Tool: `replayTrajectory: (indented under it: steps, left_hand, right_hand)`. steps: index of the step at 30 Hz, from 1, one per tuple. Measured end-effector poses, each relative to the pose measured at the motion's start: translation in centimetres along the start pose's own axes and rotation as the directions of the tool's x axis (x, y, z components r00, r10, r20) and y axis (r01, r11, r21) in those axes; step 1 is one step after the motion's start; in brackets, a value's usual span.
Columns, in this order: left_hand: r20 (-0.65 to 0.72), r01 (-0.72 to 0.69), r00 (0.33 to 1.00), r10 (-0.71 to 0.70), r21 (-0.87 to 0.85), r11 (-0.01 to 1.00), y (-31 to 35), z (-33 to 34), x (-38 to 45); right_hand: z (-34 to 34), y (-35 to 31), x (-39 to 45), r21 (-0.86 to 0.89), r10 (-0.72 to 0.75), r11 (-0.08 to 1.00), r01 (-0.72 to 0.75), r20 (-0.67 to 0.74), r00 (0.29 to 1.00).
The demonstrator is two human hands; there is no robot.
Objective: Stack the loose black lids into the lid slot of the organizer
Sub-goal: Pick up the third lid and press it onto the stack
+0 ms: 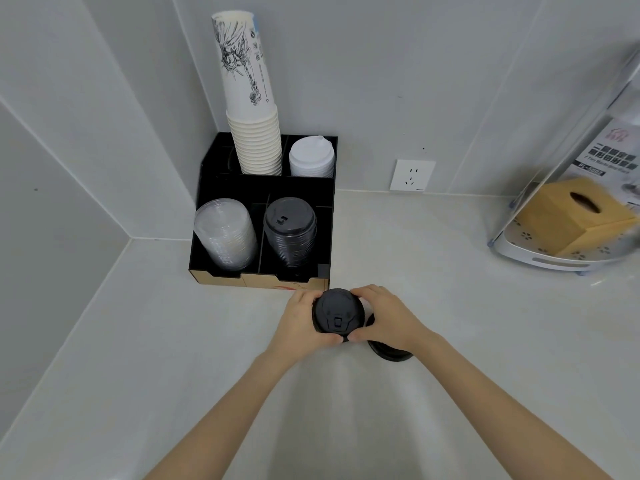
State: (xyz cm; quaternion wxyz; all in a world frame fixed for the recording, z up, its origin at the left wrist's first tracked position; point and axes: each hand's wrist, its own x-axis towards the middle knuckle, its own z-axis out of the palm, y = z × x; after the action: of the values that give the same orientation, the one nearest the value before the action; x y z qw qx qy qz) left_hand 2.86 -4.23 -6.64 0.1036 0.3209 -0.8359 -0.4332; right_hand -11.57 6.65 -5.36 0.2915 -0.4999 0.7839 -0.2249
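Observation:
A small stack of black lids (pixel 337 311) is held between my left hand (pixel 300 322) and my right hand (pixel 384 315), just in front of the organizer (pixel 298 183). Another black lid (pixel 389 351) lies on the counter under my right wrist, partly hidden. The organizer's front right slot holds a tall stack of black lids (pixel 290 233), tilted a little. My hands are below and to the right of that slot.
The organizer also holds clear lids (pixel 225 233) front left, paper cups (pixel 254 109) at the back and white lids (pixel 311 157) back right. It stands in the wall corner. A rack with a tissue box (pixel 571 216) stands at the right; a wall socket (pixel 412 174) is behind.

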Motion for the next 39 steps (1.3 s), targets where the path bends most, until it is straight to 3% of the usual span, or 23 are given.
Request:
replayTrajectory:
  steps: [6,24,32,39]
  left_hand:
    - [-0.063,-0.101,0.993,0.100,-0.025,0.995,1.5,-2.6,0.5]
    - [-0.270,-0.165,0.952,0.141,-0.068,0.984,4.2,-11.6,5.4]
    - [-0.345,-0.148,0.933,0.099,-0.119,0.982,2.8,-12.8,7.8]
    - [-0.285,-0.045,0.958,0.021,-0.079,0.996,1.0,-12.0,9.1]
  right_hand:
    - [-2.4,-1.3,-0.2,0.161,-0.005,0.987,0.018,-0.079,0.997]
    - [-7.9,-8.3,7.0,0.195,-0.152,0.960,0.200,-0.237,0.959]
    - [-7.2,-9.4,10.2,0.334,-0.146,0.917,0.219,-0.231,0.962]
    - [-5.4,-8.2,12.1,0.322,-0.114,0.930,0.176,-0.204,0.972]
